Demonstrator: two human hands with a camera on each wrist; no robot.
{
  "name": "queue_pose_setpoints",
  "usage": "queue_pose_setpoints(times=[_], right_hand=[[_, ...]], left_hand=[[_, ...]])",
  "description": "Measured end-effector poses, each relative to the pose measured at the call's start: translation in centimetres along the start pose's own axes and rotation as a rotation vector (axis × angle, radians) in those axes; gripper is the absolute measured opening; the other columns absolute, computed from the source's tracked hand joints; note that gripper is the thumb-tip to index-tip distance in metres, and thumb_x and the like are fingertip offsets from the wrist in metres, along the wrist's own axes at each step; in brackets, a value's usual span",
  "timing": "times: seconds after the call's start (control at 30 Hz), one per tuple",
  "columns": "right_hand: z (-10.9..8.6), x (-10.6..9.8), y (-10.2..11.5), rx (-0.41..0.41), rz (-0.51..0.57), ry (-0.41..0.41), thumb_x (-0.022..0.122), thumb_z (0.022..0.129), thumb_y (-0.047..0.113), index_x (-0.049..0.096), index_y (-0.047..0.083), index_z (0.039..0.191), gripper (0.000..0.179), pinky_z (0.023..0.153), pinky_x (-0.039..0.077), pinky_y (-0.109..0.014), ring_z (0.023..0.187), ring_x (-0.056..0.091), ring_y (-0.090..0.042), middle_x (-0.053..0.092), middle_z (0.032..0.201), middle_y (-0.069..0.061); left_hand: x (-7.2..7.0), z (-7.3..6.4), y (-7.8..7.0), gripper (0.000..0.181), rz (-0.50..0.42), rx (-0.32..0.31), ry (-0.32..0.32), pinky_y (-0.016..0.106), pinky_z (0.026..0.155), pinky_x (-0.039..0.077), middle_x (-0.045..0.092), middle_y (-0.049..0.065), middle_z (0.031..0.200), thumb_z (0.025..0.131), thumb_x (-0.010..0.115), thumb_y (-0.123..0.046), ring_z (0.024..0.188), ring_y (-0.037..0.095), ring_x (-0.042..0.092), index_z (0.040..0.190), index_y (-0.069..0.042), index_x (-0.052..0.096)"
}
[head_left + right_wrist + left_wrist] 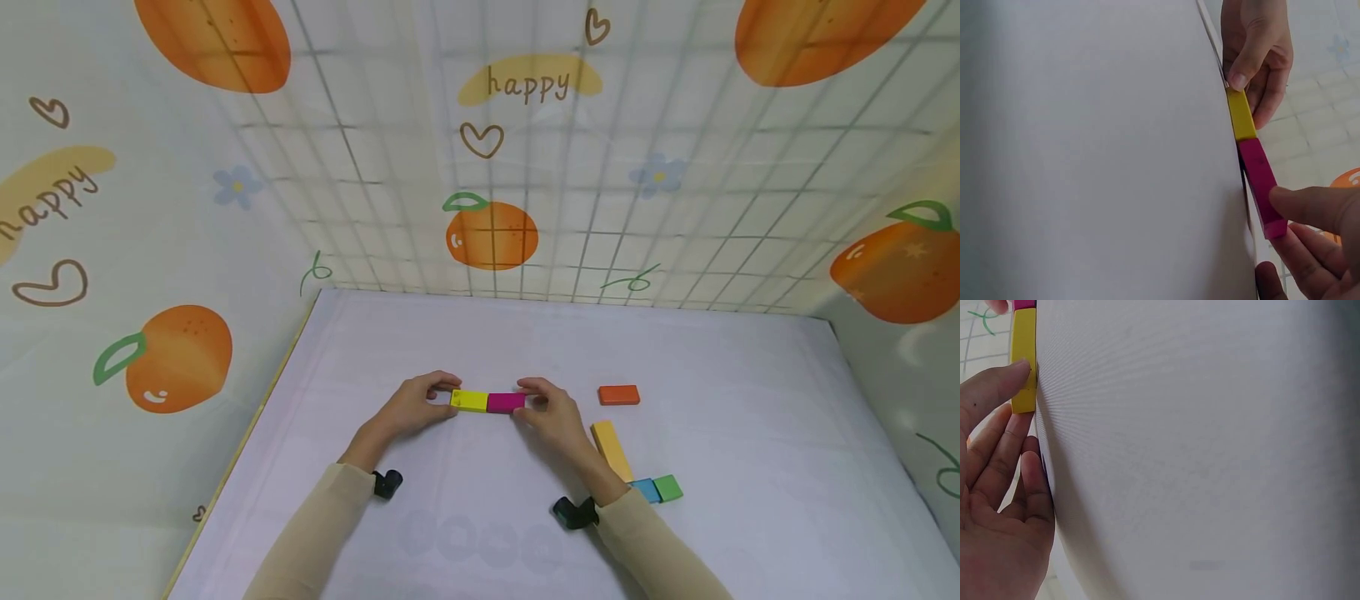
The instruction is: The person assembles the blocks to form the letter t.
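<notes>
A yellow block point(470, 401) and a magenta block point(506, 403) lie end to end in one line on the white table. My left hand point(412, 406) pinches the outer end of the yellow one between thumb and fingers. At the opposite end, my right hand point(553, 416) grips the magenta one the same way. In the left wrist view the thumb presses the side of the yellow block point(1024, 359). The right wrist view shows the magenta block point(1262, 184) meeting the yellow block point(1241, 114) end face to end face.
Right of the hands lies an orange-red block point(618, 395). Nearer, a long light-orange block point(611, 450) reaches toward a blue block point(646, 490), partly behind the right forearm, and a green block point(667, 487). A patterned cloth wall point(390, 208) stands behind the table point(750, 417).
</notes>
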State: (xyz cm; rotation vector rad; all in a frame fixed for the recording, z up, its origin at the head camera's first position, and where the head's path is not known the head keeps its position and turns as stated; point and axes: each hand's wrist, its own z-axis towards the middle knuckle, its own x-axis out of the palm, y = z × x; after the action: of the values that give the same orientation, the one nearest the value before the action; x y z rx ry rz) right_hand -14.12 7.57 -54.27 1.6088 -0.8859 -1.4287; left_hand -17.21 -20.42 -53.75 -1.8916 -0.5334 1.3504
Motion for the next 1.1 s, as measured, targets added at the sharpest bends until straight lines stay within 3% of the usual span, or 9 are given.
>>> queue_pose_setpoints(times=[0.33, 1.1], right_hand=[[-0.01, 0.13, -0.24, -0.036, -0.036, -0.004, 0.078, 0.084, 0.007, 0.067, 0.012, 0.127, 0.045, 0.094, 0.047, -0.048, 0.108, 0.056, -0.027, 0.071, 0.114, -0.002], [0.16, 0.27, -0.36, -0.017, -0.066, 0.001, 0.078, 0.085, 0.009, 0.066, 0.015, 0.126, 0.043, 0.093, 0.046, -0.046, 0.108, 0.054, -0.026, 0.070, 0.113, 0.001]], left_hand=[[0.15, 0.00, -0.13, 0.043, 0.011, 0.001, -0.007, 0.038, 0.099, 0.045, 0.067, -0.011, 0.121, 0.086, 0.080, -0.020, 0.112, 0.019, 0.057, 0.126, -0.026, 0.066], [0.15, 0.15, 0.13, 0.043, 0.007, 0.005, -0.011, 0.037, 0.098, 0.045, 0.067, -0.013, 0.119, 0.085, 0.081, -0.019, 0.110, 0.018, 0.057, 0.125, -0.028, 0.066]])
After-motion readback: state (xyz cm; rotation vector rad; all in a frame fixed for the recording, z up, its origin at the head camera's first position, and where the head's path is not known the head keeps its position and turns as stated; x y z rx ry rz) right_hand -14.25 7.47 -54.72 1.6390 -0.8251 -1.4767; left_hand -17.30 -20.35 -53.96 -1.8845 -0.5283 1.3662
